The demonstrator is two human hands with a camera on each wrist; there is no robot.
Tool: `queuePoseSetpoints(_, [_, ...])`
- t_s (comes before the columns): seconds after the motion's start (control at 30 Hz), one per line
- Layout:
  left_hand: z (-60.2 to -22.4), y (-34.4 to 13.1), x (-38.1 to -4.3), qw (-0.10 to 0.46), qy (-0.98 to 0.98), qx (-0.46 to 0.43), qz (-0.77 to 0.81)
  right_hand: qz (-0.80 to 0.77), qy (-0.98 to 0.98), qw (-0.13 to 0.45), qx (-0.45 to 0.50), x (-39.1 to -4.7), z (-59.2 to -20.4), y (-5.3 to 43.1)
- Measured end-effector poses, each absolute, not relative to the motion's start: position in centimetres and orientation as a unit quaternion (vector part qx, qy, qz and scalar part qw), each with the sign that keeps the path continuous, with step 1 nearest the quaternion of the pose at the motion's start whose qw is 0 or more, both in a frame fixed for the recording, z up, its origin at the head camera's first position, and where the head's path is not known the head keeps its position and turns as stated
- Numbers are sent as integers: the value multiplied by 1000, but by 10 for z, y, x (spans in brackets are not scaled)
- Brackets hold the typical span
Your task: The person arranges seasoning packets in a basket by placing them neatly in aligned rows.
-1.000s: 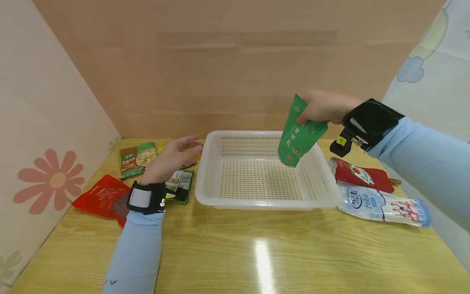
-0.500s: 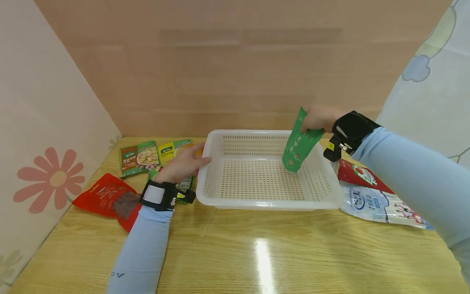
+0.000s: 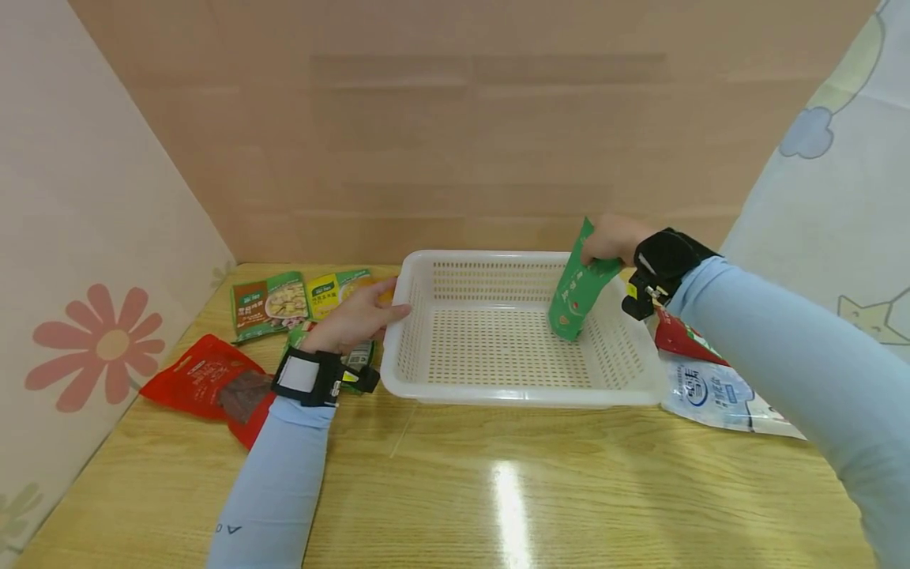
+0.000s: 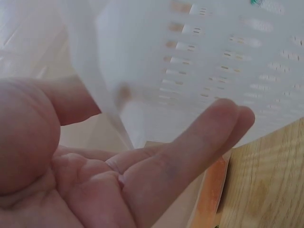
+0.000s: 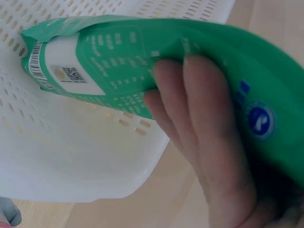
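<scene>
My right hand [image 3: 617,239] grips the top of a green stand-up pouch [image 3: 579,296], fingers against its back face [image 5: 202,109] in the right wrist view. The pouch leans at a tilt inside the right end of a white perforated plastic basket [image 3: 498,395], its lower end at the basket floor. My left hand [image 3: 355,314] holds the basket's left rim, the thumb at the rim and the fingers [image 4: 190,147] stretched along the outside wall in the left wrist view.
Left of the basket lie a red pouch [image 3: 202,379], a brown-green packet [image 3: 270,304], a yellow packet [image 3: 323,292] and another packet partly under my left hand. On the right are a red spouted pouch [image 3: 682,336] and a blue-white bag [image 3: 711,395], partly behind my right arm.
My right hand has lowered the green pouch into the basket's right end. My left hand has moved right from above the packets to the basket's left rim.
</scene>
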State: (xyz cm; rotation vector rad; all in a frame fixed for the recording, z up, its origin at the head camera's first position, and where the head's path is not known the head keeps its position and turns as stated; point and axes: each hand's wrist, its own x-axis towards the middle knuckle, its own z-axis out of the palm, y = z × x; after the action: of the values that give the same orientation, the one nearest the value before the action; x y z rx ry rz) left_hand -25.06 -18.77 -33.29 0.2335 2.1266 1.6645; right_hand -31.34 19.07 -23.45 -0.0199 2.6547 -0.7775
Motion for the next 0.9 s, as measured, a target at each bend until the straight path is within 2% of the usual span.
queuePoseSetpoints(0.2, [-334,-186,-252,217,763,83,603,-286,939,188,4,-315,-235,193])
queuePoseSetpoints(0.5, [-338,-187,-255,222,754,90,611,-322,918,230,-6,-322,-228,199])
queuePoseSetpoints(0.6, [-339,-189,-256,223,751,93,615,-317,920,232,-7,-323,-214,204])
queuePoseSetpoints(0.9, [-341,-194,-259,224,750,95,616,-292,939,178,-40,-305,-150,229])
